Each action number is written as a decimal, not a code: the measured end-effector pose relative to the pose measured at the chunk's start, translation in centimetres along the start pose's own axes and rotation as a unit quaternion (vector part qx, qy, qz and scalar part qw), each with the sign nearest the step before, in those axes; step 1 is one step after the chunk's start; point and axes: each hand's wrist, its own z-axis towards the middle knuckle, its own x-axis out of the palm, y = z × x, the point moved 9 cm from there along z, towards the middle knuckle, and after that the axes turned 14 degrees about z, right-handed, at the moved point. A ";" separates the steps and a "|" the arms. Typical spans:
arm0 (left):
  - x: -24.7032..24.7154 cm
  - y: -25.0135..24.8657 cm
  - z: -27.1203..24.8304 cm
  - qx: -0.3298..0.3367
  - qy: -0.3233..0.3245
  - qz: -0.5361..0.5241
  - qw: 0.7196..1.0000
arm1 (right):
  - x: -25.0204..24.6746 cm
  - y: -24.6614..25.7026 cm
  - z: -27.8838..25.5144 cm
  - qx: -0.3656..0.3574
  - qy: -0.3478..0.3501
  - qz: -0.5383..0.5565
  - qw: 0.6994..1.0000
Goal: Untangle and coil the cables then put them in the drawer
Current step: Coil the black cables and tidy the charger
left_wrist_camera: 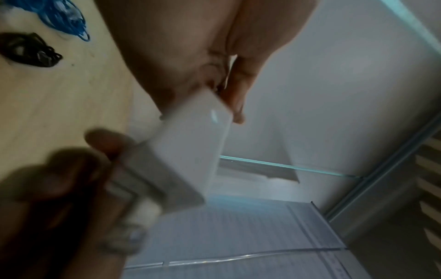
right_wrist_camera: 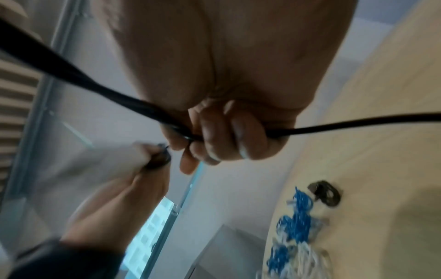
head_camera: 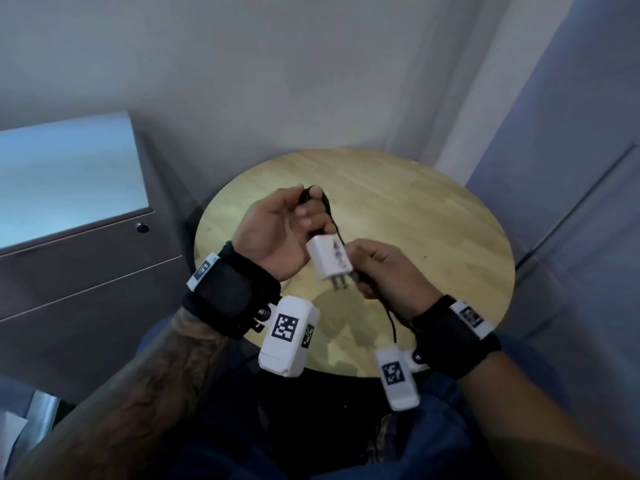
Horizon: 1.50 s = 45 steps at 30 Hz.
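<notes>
Above the round wooden table (head_camera: 415,209), both hands hold one black cable (head_camera: 390,317) with a white plug-in charger (head_camera: 329,259) on it. My left hand (head_camera: 311,209) pinches a bunch of the cable at its fingertips, and the charger hangs just below them, prongs down. In the left wrist view the charger (left_wrist_camera: 190,149) lies against the left fingers (left_wrist_camera: 235,90). My right hand (head_camera: 360,271) is a fist round the cable (right_wrist_camera: 334,126) beside the prongs. A length of cable hangs down from it.
A grey drawer cabinet (head_camera: 86,271) with a lock stands left of the table, its drawers closed. In the wrist views a blue cable bundle (right_wrist_camera: 296,217), a small black coil (right_wrist_camera: 324,192) and a white cable (right_wrist_camera: 307,260) lie on the tabletop. Walls stand close behind and to the right.
</notes>
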 end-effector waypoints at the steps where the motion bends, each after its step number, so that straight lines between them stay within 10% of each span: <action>1: -0.7 -0.3 0.3 0.033 -0.026 -0.010 0.999 | 1.0 -0.6 -0.2 0.012 0.017 0.000 1.000; 6: -5.2 -2.5 0.2 0.185 -0.198 0.121 0.955 | 3.7 -0.1 -2.4 0.025 0.095 -0.079 0.992; 9: -4.8 -4.1 -1.0 0.220 -0.265 0.402 0.849 | 3.4 2.5 -3.2 -0.034 0.075 -0.122 0.989; 20: -2.5 3.4 -1.9 -0.016 -0.081 0.727 0.681 | -10.6 14.6 -1.5 -0.272 -0.285 -0.188 0.900; 22: -4.5 3.8 -2.4 -0.023 -0.099 0.690 0.717 | -14.2 14.6 -0.7 -0.251 -0.325 -0.172 0.895; 26: -6.0 3.1 -2.3 -0.032 -0.089 0.369 0.924 | -16.0 9.7 1.4 -0.171 -0.330 -0.234 0.898; 30: -2.7 -1.2 -2.3 0.033 0.009 0.087 0.996 | -13.4 4.0 2.3 -0.084 -0.279 -0.278 0.915; 35: -3.6 -5.3 0.9 0.153 -0.059 -0.051 0.985 | -4.5 -1.2 1.2 0.008 -0.107 -0.323 0.940; 40: -5.2 -4.5 2.5 0.215 -0.209 0.270 0.915 | 0.2 2.8 -1.7 -0.060 -0.012 -0.268 0.961; 45: 0.0 1.8 1.8 0.128 -0.069 0.523 0.840 | -1.2 11.2 -2.9 -0.171 -0.039 -0.142 0.974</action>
